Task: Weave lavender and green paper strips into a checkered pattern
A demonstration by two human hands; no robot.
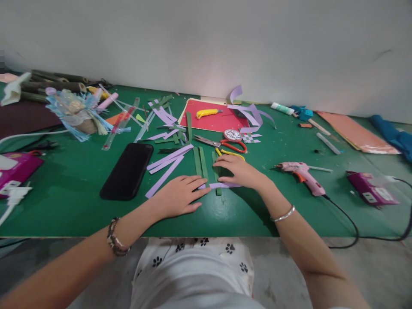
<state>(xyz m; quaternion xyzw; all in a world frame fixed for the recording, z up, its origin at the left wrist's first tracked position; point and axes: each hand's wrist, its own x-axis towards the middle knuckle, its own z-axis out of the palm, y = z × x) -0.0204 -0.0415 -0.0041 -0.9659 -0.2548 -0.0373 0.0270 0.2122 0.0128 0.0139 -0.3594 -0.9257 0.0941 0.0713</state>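
Note:
My left hand (180, 194) lies flat on the table with its fingers stretched out. Its fingertips press on the lower ends of two upright green paper strips (202, 161) and a purple paper strip (225, 186) that runs sideways. My right hand (238, 171) arches over another green strip (214, 159), thumb and fingers apart, the thumb resting near where this strip crosses the purple one. Whether it pinches anything is not visible. Several loose purple strips (167, 165) lie beyond my left hand. Yellow-handled scissors (236, 155) are partly covered by my right hand.
Left stands a black phone (127, 171). Ahead lie red-handled scissors (231, 145), a yellow cutter (207, 113) on red paper (219, 123) and a round patterned disc (232, 135). Right are a pink glue gun (299, 174) with its cord and a purple box (371, 189).

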